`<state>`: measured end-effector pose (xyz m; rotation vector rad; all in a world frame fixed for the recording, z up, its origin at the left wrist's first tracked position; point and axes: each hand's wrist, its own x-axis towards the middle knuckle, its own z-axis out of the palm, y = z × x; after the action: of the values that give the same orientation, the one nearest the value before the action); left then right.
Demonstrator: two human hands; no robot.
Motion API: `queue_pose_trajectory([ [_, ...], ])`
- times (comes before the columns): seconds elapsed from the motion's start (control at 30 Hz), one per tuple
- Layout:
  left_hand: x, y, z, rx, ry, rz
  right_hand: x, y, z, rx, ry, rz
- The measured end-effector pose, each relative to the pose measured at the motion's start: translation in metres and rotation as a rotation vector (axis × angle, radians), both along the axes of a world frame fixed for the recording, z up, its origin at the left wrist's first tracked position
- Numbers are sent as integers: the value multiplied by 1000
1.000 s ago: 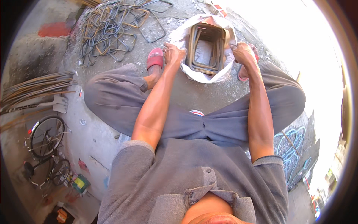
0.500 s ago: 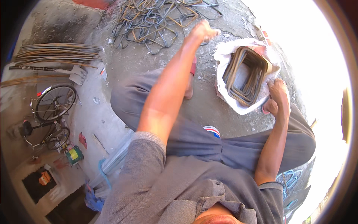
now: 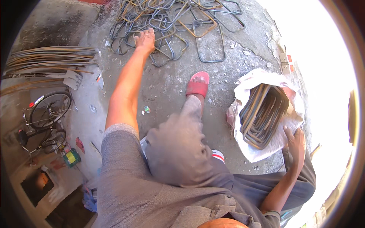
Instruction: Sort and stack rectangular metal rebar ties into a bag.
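A pile of bent steel rebar stirrups [image 3: 167, 22] lies on the concrete floor ahead of me. My left hand [image 3: 145, 40] stretches out to the pile's near left edge, fingers apart; no stirrup shows in its grip, and I cannot tell whether it touches one. At my right stands a white sack [image 3: 262, 154], its mouth spread wide around a stack of nested rectangular stirrups [image 3: 262, 114]. My right hand [image 3: 296, 146] is closed on the sack's near right rim. One stirrup [image 3: 211, 60] lies partly apart at the pile's right.
Left are long rebar rods [image 3: 49, 57], a shovel blade [image 3: 72, 79] and a bicycle [image 3: 49, 110]. A red slipper [image 3: 197, 84] is on my left foot, between pile and sack. A white and red socket box [image 3: 286, 64] lies beyond the sack. A round container [image 3: 218, 155] shows beside my leg.
My left hand has swung leftward from the pile's right side to its near left edge. My left knee has shifted, uncovering the slipper. The right hand stays on the sack; the view has shifted.
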<state>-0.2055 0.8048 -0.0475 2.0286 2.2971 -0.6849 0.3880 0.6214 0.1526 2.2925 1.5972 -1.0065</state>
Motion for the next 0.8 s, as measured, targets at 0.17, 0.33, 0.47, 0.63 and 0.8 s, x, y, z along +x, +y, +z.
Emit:
queue_pose_trajectory([
  [0.17,10,23,-60,136,39,-318,-13,8,-8,-57,-166,-53],
  [0.33,1,41,-84,188,-32,-64,-14,2,-16,-41,-286,-23],
  [0.47,8,48,-74,210,85,-143,-11,-1,-24,-72,-178,-49],
  [0.63,2,40,-79,142,52,-253,-16,-4,-31,-1,-251,-13],
  [0.8,-23,17,-56,96,-173,-187,-14,-11,-33,-2,-271,20],
])
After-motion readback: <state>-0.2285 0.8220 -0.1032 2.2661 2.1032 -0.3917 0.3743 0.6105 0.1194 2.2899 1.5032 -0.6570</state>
